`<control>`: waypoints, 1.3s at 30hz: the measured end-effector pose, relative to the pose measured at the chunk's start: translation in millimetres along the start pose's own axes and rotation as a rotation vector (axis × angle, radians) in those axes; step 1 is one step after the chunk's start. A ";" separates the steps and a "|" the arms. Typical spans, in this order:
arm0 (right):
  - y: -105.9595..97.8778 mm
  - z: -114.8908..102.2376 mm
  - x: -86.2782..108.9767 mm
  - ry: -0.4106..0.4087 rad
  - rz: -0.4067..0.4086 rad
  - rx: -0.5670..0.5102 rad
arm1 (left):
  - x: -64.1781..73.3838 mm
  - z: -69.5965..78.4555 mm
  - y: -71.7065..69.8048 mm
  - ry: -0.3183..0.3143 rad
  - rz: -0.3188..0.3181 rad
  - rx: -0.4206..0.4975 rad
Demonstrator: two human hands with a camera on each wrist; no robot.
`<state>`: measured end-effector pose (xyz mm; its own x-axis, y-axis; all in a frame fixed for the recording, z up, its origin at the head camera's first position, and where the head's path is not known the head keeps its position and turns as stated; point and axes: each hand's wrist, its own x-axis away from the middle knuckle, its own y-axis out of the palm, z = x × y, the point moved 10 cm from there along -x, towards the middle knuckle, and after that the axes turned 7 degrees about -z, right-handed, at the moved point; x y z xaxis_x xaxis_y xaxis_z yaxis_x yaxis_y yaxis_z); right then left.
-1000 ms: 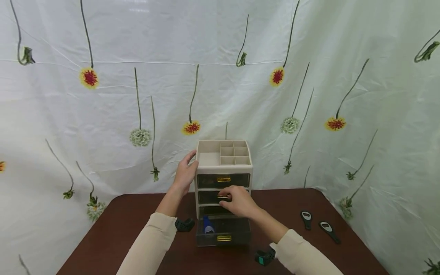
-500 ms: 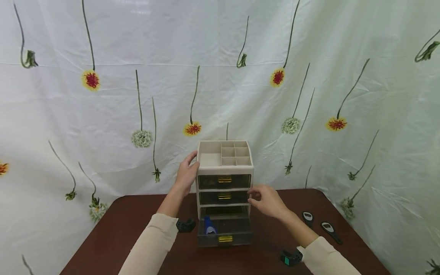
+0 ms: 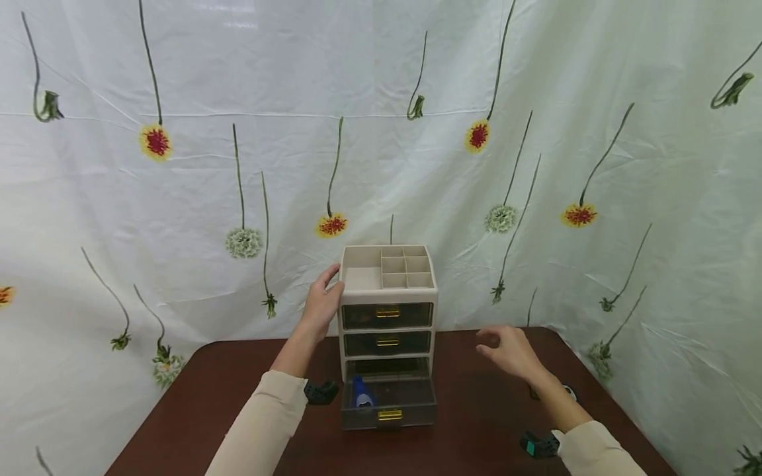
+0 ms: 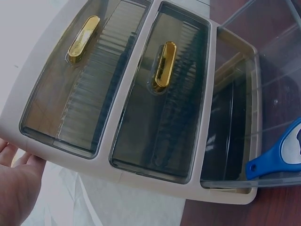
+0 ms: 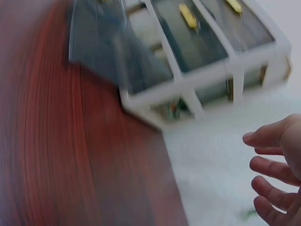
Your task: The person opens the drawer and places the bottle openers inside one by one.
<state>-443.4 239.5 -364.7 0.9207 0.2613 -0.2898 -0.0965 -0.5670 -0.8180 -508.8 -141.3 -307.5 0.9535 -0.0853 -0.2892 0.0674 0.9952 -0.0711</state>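
Note:
A cream desktop drawer cabinet (image 3: 388,291) with smoky clear drawers and gold handles stands on the table. Its bottom drawer (image 3: 411,396) is pulled out, and the two above are closed. Inside the pulled-out drawer lies a blue bottle opener (image 4: 275,155) with a hole at its handle's end. My left hand (image 3: 321,302) rests against the cabinet's upper left side, fingertips along the wall. Out to the right of the cabinet, my right hand (image 3: 510,352) is in the air with loosely bent fingers and nothing in them.
A divided tray (image 3: 407,266) forms the cabinet's top. On the dark red-brown table (image 3: 476,410), a dark opener with a pale oval (image 3: 569,393) shows beside my right forearm, mostly covered by it. A white flower-printed curtain (image 3: 381,165) hangs close behind.
My right hand has left the middle drawer's handle and moved right, away from the cabinet, now covering much of the dark openers. My left hand stays on the cabinet's side.

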 end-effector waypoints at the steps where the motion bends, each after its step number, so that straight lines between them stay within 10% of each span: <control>1: -2.6 7.3 2.8 0.017 0.002 0.007 | -0.1 0.5 0.2 0.001 0.000 -0.002; 14: -21.6 99.2 40.8 0.194 0.028 0.043 | 1.4 3.1 9.3 0.013 -0.021 0.011; 39: -0.3 185.9 76.5 0.354 -0.151 -0.097 | 5.0 8.2 3.6 -0.009 -0.024 0.015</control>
<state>-443.3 404.9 -479.0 0.9968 0.0721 0.0334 0.0709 -0.6184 -0.7827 -501.4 -137.7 -301.4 0.9541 -0.1087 -0.2792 0.0945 0.9935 -0.0639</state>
